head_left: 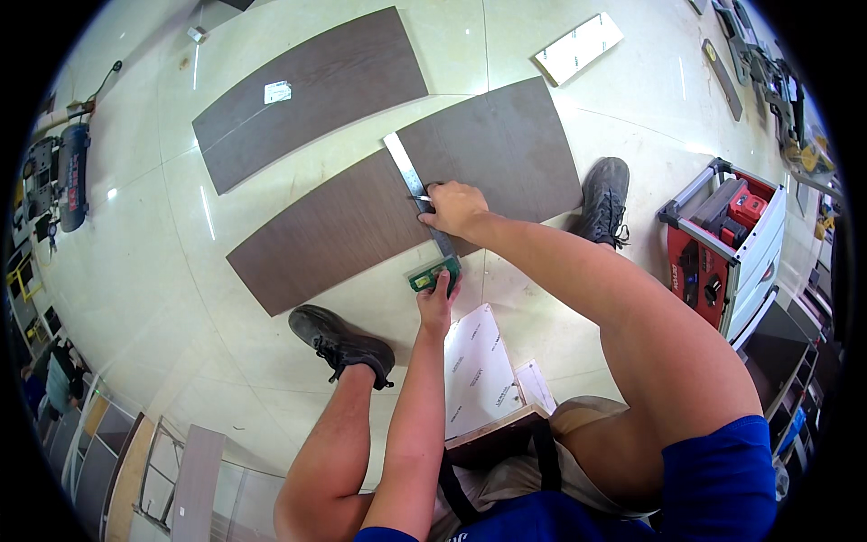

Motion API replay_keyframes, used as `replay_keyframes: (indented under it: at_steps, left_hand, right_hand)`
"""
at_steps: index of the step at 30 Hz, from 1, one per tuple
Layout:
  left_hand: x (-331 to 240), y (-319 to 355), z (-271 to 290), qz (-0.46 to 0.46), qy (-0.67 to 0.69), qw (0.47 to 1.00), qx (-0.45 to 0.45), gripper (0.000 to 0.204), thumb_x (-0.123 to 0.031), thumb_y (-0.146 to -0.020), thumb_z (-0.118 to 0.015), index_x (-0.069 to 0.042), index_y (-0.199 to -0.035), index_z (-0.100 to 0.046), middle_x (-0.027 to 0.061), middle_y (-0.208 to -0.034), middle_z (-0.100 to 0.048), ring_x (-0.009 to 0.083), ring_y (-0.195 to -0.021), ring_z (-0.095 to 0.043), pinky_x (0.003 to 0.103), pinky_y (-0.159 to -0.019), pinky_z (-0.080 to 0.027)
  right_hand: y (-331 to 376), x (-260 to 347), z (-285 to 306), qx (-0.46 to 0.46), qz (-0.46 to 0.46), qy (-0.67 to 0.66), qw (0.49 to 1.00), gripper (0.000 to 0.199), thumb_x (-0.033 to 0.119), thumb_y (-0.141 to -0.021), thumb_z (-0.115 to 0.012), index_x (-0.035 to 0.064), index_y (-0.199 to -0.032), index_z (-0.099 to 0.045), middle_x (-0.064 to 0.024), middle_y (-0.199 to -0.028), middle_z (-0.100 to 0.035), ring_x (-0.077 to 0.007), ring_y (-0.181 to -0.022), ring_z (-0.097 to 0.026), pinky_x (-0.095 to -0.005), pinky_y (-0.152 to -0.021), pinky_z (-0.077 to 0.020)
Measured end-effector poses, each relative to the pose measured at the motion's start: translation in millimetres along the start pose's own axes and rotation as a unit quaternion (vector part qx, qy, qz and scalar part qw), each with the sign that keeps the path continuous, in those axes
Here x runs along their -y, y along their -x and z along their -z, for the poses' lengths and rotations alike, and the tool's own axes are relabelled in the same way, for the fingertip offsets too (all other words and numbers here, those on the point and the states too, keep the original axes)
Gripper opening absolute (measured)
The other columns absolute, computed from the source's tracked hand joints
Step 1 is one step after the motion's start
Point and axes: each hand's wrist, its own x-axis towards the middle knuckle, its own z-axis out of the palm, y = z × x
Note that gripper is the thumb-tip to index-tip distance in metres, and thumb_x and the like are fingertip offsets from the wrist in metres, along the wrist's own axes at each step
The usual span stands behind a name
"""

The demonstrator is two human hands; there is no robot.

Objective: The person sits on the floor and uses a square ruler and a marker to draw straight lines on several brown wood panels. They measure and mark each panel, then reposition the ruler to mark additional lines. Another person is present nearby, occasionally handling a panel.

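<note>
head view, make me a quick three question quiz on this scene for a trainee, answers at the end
1. Which hand grips the green stock of the measuring square?
2. True or false: the metal blade lies across the nearer brown board.
3. Where does the red machine stand?
A) beyond both brown boards
B) to the person's right
C) to the person's left

Key: 1. The left hand. 2. True. 3. B.
</note>
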Motion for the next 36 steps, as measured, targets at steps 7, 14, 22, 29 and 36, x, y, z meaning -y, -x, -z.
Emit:
replay_keyframes:
  at_steps: [7, 14, 22, 29, 36]
  left_hand:
    - [0, -12, 1, -0.014, -0.005, 1.0, 0.01, 0.028, -0.02, -0.095, -0.071, -0.004, -0.117, -0.064, 0.0074, -0.111, -0.07, 0.0225, -0.102, -0.068, 0.038, -0.09, -0.054]
    - [11, -16, 3, 0.0, -0.006, 1.0, 0.011, 0.028, -0.018, -0.096, -0.068, -0.003, -0.119, -0.062, 0.0085, -0.113, -0.069, 0.0233, -0.104, -0.068, 0.039, -0.092, -0.054]
    - [11, -21, 9, -0.005, -0.008, 1.0, -0.009, 0.026, -0.019, -0.097, -0.068, -0.003, -0.117, -0.063, 0.0076, -0.112, -0.068, 0.0236, -0.104, -0.068, 0.039, -0.094, -0.052]
    - [20, -28, 11, -0.008, -0.016, 1.0, -0.008, 0.023, -0.02, -0.096, -0.069, -0.004, -0.112, -0.065, 0.0058, -0.11, -0.068, 0.0236, -0.102, -0.068, 0.039, -0.095, -0.052]
    - [30, -25, 9, 0.011, -0.028, 0.999, -0.025, 0.031, -0.021, -0.096, -0.069, -0.003, -0.12, -0.061, 0.0089, -0.115, -0.066, 0.0263, -0.107, -0.067, 0.042, -0.097, -0.052]
  right_hand:
    - [-5, -3, -2, -0.011, 0.013, 0.0, 1.0, 0.035, 0.038, -0.085, -0.074, 0.0073, -0.102, -0.071, -0.0151, -0.104, -0.072, -0.0331, -0.1, -0.07, -0.0448, -0.085, -0.0568]
    - [-6, -21, -21, -0.018, 0.018, 0.001, 1.0, 0.035, 0.039, -0.085, -0.074, 0.0077, -0.101, -0.073, -0.0159, -0.102, -0.072, -0.0339, -0.099, -0.07, -0.0452, -0.084, -0.0568]
    - [-16, -19, -33, -0.015, 0.042, 0.011, 0.999, 0.034, 0.039, -0.085, -0.075, 0.0081, -0.1, -0.075, -0.0161, -0.103, -0.073, -0.0342, -0.099, -0.071, -0.0444, -0.084, -0.0573]
    - [-16, -24, -40, -0.019, 0.026, 0.015, 0.999, 0.035, 0.039, -0.085, -0.075, 0.0084, -0.101, -0.075, -0.015, -0.104, -0.074, -0.0332, -0.099, -0.071, -0.0442, -0.085, -0.0571]
    - [-11, -35, -50, -0.001, 0.033, 0.016, 0.999, 0.039, 0.043, -0.086, -0.073, 0.0092, -0.106, -0.073, -0.0152, -0.105, -0.073, -0.0335, -0.1, -0.07, -0.0457, -0.085, -0.0568]
